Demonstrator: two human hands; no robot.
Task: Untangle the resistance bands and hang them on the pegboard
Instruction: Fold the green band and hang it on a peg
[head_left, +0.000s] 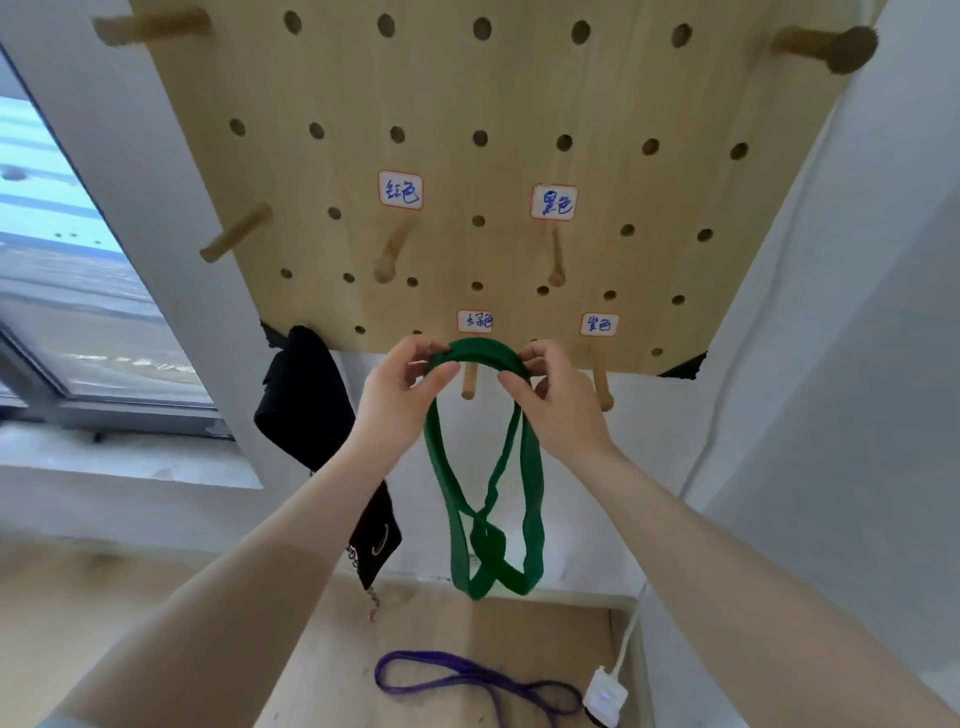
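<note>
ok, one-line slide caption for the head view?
Both hands loop the green band over a pegboard peg.

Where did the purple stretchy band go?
The purple band lies on the wooden table at the bottom middle of the head view, below the hanging green band and left of the white plug.
</note>
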